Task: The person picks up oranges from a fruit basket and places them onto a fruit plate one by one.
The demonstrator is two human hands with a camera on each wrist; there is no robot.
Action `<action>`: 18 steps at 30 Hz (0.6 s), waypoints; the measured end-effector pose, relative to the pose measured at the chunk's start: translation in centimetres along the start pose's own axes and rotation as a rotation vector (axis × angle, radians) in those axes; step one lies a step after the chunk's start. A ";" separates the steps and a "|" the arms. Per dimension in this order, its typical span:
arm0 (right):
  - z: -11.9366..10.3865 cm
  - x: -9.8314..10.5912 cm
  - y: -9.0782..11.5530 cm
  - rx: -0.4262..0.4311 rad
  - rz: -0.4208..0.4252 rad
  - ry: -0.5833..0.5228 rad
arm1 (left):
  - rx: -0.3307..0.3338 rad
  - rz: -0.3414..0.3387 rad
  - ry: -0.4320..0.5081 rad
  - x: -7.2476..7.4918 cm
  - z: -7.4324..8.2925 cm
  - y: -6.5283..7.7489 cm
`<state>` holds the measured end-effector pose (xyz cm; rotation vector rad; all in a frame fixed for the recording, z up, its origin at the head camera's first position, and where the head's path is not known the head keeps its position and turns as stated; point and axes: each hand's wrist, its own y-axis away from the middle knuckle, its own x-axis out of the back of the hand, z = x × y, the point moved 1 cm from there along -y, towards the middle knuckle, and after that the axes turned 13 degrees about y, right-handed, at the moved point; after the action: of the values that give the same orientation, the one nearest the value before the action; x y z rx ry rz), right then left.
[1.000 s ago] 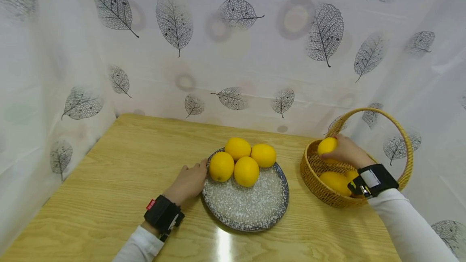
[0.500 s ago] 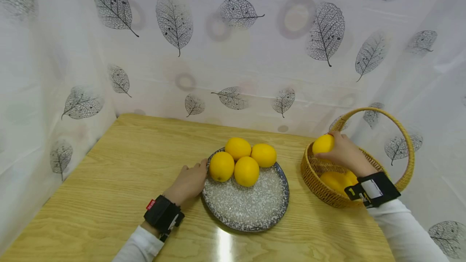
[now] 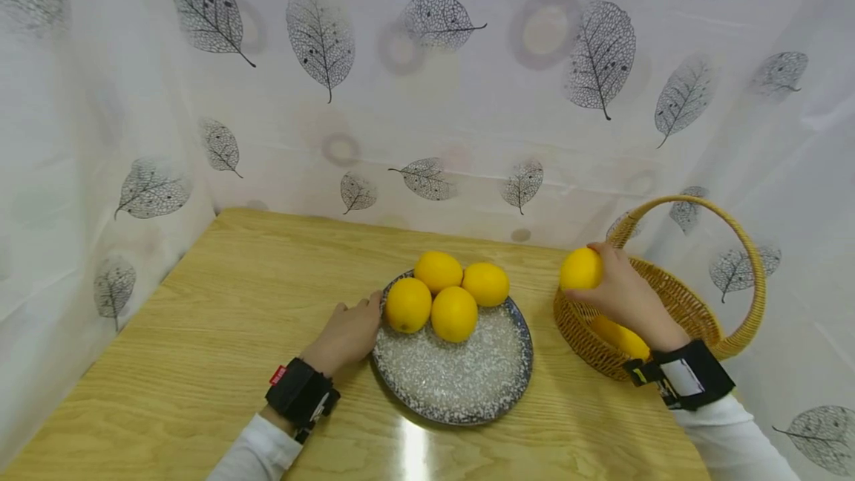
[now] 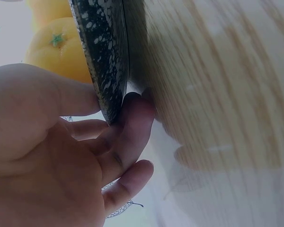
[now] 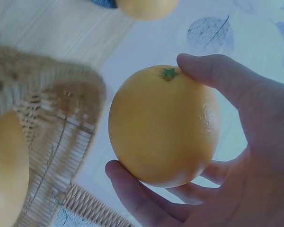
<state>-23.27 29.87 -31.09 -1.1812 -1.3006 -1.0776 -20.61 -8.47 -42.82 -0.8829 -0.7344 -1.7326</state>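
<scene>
A speckled grey plate [image 3: 461,384] with a dark rim bears several oranges [image 3: 454,315] toward its far side. My left hand [image 3: 347,334] grips the plate's left rim; in the left wrist view the thumb lies on top and fingers curl beneath the dark rim [image 4: 106,56]. My right hand [image 3: 628,289] holds another orange [image 3: 580,271] over the left edge of the wicker basket [image 3: 588,344]. The right wrist view shows this orange [image 5: 163,127] between thumb and fingers, its green stem mark facing up. More yellow fruit [image 3: 617,336] lies in the basket, partly hidden by my right hand.
The basket's tall arched handle [image 3: 748,266] rises at the right. A wooden table [image 3: 267,280] carries plate and basket, which stand a short gap apart. Behind and beside the table hangs a pale curtain [image 3: 434,110] printed with leaves.
My right hand has moved left with the orange, from inside the basket to over its left rim. My left hand and the plate stay where they were.
</scene>
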 end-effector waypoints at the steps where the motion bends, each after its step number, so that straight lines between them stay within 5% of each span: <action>1: -0.3 -0.1 0.2 0.009 0.007 -0.003 | 0.001 -0.002 0.001 0.0 0.0 0.0; 18: -3.5 -2.8 1.9 0.094 0.101 -0.106 | 0.003 -0.002 -0.003 0.4 0.1 0.2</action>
<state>-21.01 26.39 -33.70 -1.2324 -1.3436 -0.8820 -20.51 -8.58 -42.43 -0.8832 -0.7390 -1.7318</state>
